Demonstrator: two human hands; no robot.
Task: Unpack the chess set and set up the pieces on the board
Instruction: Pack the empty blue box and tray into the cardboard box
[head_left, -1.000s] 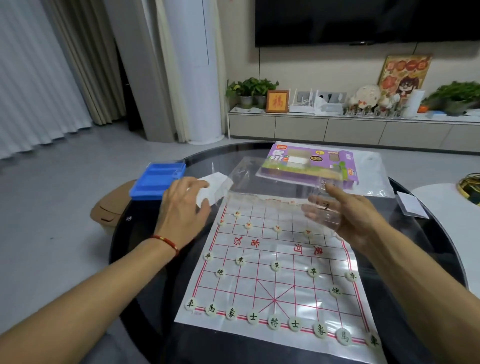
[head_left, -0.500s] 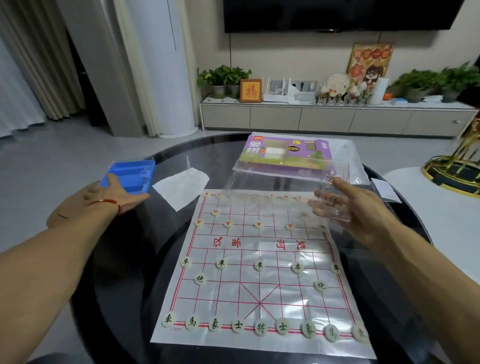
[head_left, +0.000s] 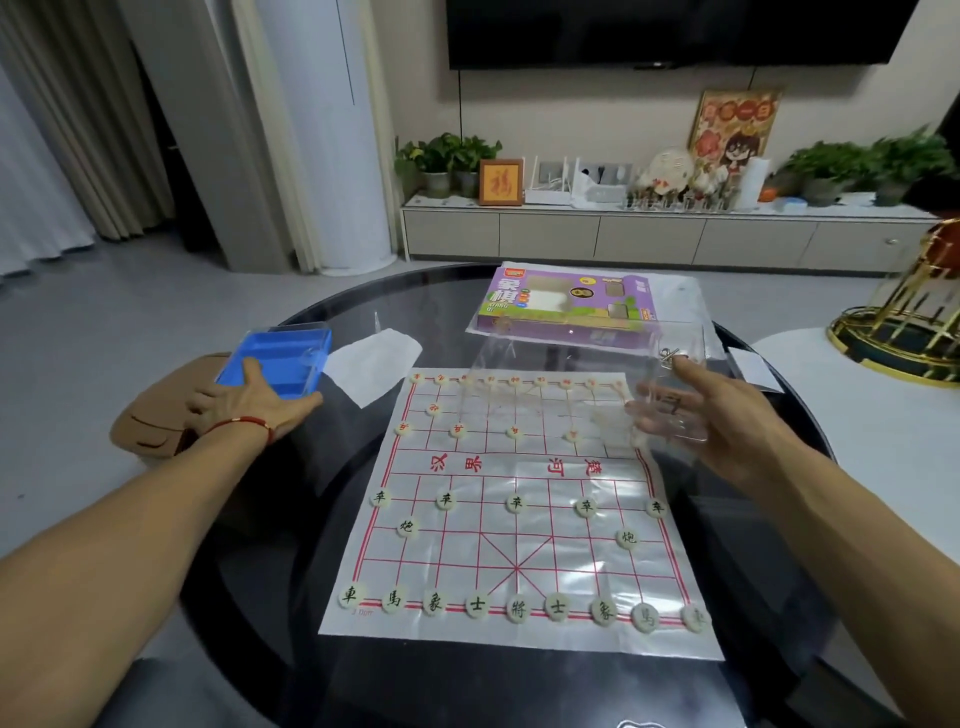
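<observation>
A plastic Chinese chess board sheet (head_left: 519, 525) with red lines lies on the dark round table (head_left: 363, 675). Pale round pieces with black characters (head_left: 477, 605) line the near rows; red-marked pieces (head_left: 514, 432) stand on the far rows. My left hand (head_left: 249, 402) lies with straight fingers against the near side of the blue piece tray (head_left: 280, 361) at the table's left edge. My right hand (head_left: 696, 415) holds a clear plastic lid (head_left: 597, 379) above the board's far right corner, thumb on top and fingers underneath.
The purple chess box (head_left: 571, 304) lies on a clear bag beyond the board. A white paper (head_left: 374, 366) sits between tray and board. A brown stool (head_left: 150, 421) stands left of the table. At right are a white table (head_left: 883, 452) and gold stand (head_left: 904, 332).
My left hand left the white paper and moved left to the blue tray. My right hand kept the clear lid over the board's far right. The camera shifted.
</observation>
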